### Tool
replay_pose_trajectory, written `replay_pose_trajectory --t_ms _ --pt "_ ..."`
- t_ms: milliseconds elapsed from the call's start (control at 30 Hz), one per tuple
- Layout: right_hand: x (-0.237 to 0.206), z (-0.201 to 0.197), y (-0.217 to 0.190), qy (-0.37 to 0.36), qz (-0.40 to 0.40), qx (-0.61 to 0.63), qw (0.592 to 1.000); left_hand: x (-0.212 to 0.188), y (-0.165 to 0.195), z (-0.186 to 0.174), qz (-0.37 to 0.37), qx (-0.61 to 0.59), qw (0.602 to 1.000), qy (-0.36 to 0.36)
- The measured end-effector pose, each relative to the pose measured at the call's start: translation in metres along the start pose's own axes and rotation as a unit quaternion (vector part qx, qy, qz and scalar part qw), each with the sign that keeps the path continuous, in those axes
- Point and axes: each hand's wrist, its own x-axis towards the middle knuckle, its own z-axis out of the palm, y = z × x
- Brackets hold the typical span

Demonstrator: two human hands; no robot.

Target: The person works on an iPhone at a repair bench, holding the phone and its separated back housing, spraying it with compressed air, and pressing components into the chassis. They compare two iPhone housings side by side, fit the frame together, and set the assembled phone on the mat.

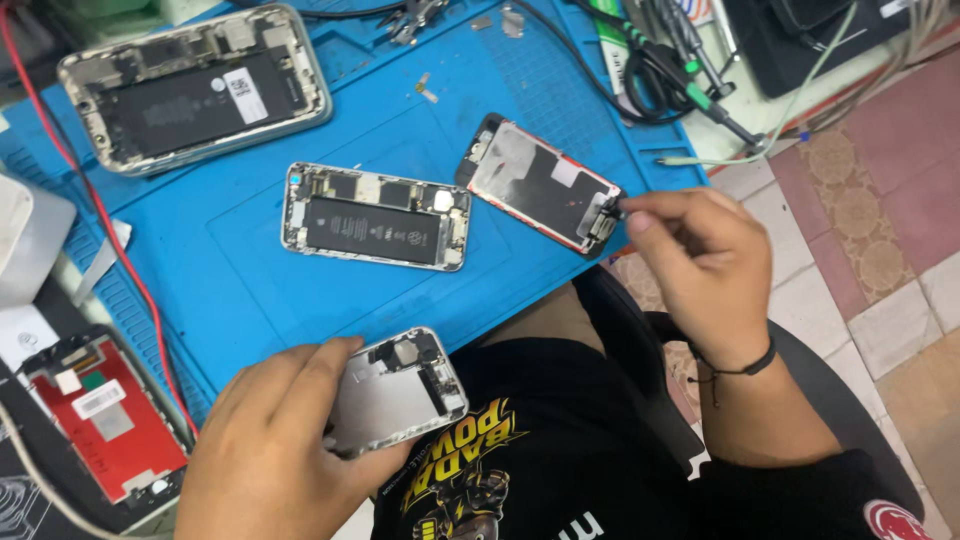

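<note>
My left hand point(270, 440) grips an opened silver phone housing point(400, 385) at the near edge of the blue work mat point(230, 290), its bare inside facing up. My right hand point(700, 260) pinches something small and dark at the lower corner of a detached phone screen panel point(540, 185), which lies face down on the mat's right edge. Between them lies an opened phone body with a black battery point(375, 217).
A larger opened phone with a black battery point(195, 85) lies at the mat's far left. A red-backed screen panel point(105, 420) sits at lower left. A red wire point(95, 210) crosses the mat. Tweezers, screwdrivers and cables point(670, 60) crowd the far right. Tiled floor point(870, 220) lies beyond.
</note>
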Motion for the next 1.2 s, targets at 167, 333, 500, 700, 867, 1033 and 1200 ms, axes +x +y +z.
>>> replay_pose_trajectory --t_ms 167,333,500,700,867,1033,1200 --pt "0.000 -0.030 0.075 0.074 0.074 0.100 0.989 0.001 -0.008 0.007 0.026 -0.039 0.999 -0.023" --pt "0.037 -0.088 0.175 0.191 0.230 0.091 0.950 -0.005 -0.017 0.009 -0.032 -0.115 0.992 -0.031" --pt "0.072 -0.114 0.239 0.248 0.226 0.039 0.941 0.007 -0.066 0.017 -0.050 -0.053 0.996 -0.054" --pt "0.100 -0.102 0.266 0.324 0.044 -0.162 0.931 0.009 -0.096 0.033 -0.010 -0.104 0.994 -0.033" --pt "0.110 -0.101 0.269 0.250 0.021 -0.118 0.961 0.006 -0.061 0.021 0.012 -0.035 0.998 0.043" --pt "0.085 -0.123 0.276 0.225 -0.002 -0.253 0.941 0.018 -0.002 0.001 -0.028 0.019 0.998 0.050" --pt "0.061 -0.126 0.270 0.094 0.176 -0.083 0.976 0.029 0.032 -0.012 0.040 0.038 0.997 0.052"
